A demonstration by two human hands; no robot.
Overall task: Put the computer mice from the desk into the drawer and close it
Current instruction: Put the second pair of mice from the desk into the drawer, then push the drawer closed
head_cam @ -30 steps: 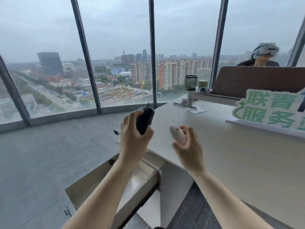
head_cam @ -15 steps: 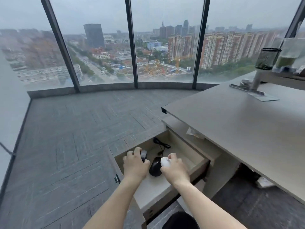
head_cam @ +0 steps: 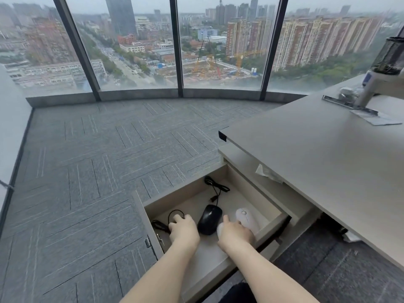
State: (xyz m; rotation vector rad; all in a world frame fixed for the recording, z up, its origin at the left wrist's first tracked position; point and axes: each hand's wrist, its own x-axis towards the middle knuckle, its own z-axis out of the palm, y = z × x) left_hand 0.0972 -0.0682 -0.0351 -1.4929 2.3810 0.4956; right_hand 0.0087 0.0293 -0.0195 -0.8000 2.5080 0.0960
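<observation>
The drawer (head_cam: pixel 258 193) under the desk (head_cam: pixel 328 162) stands pulled out. A black wired mouse (head_cam: pixel 209 218) lies in its middle, its cable (head_cam: pixel 215 189) running to the back. My left hand (head_cam: pixel 184 231) is down in the drawer left of it, curled over a second black mouse that it hides; only that mouse's cable loop (head_cam: pixel 171 216) shows. My right hand (head_cam: pixel 235 234) is closed on a white mouse (head_cam: pixel 219 229), of which a sliver shows. Another white mouse (head_cam: pixel 247 217) lies just right of that hand.
Grey carpet tiles (head_cam: pixel 98 171) spread left of the drawer up to the tall windows (head_cam: pixel 135 51). A crumpled tissue (head_cam: pixel 267 173) sits on the shelf under the desk edge. A mesh pen cup (head_cam: pixel 391 55) and a metal stand base (head_cam: pixel 349 104) are at the desk's far right.
Both hands came down from above the desk, each carrying a mouse, into the open drawer. They now rest lower on the drawer floor, and my view has tilted down and left.
</observation>
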